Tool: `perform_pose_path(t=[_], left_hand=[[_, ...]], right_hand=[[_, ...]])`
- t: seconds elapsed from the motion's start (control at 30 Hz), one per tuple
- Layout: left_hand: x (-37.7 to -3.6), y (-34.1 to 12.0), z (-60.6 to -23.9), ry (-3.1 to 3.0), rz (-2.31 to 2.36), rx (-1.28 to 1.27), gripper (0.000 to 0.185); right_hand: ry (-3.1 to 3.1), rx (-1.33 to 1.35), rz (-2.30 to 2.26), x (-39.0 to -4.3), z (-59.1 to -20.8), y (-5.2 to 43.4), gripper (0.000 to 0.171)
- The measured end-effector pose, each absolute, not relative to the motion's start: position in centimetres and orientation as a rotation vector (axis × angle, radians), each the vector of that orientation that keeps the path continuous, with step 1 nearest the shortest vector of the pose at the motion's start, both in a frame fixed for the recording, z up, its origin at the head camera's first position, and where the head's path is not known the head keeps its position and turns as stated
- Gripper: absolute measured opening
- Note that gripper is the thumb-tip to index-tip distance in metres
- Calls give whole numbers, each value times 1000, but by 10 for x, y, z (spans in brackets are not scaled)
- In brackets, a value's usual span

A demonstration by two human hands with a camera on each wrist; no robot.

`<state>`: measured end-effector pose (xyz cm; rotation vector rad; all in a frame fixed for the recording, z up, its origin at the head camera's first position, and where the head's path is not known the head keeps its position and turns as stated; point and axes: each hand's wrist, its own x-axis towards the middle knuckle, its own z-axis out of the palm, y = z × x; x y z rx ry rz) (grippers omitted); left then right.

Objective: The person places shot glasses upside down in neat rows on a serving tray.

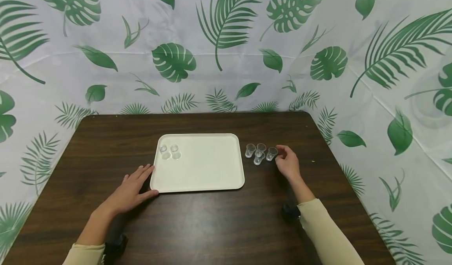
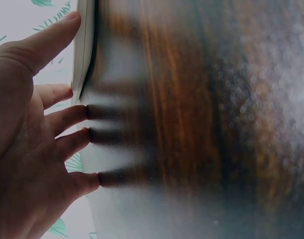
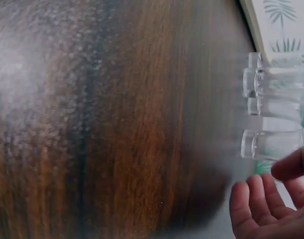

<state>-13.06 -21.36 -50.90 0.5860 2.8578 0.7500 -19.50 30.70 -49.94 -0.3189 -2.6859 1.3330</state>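
1. Head view: a person's left hand (image 1: 132, 192), fingers spread and thumb held wide, rests at the left edge of a cream tray (image 1: 203, 167) on a dark wood table (image 1: 212, 225). It grips nothing; the thumb lies by the near left corner.

2. At right, the person's right hand (image 1: 287, 163) reaches just beside the rightmost clear cup (image 1: 271, 154), its thumb and fingers slightly parted and lightly bent, not wrapped around it. Whether a fingertip touches the rim cannot be told.

3. Three more clear cups (image 1: 250, 150) stand close together between that cup and the right edge of the tray.

4. Toward the tray's far left corner, two clear cups (image 1: 174, 149) stand side by side, slightly apart.

5. From the left wrist, the thumb lies along the tray's rim while other fingertips meet the tabletop.

6. Pale sleeves (image 1: 326, 231) cover both forearms, and a white backdrop (image 1: 226, 82) printed with green leaves hangs beyond the far edge and along the right side.
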Motion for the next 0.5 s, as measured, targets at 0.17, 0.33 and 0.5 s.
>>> perform_pose_path(t=[0.17,0.33,0.5], left_hand=[[-130,-214,-509,2853,756,588,88],[-130,-215,-509,2852,761,583,88],[-131,-214,-509,2852,762,588,88]], right_hand=[[-2771,-305,1312,-197,-504,308,44],[-2814,-264,1288,-200,-507,308,44],[-2822,-266,1247,-202,-509,308,40]])
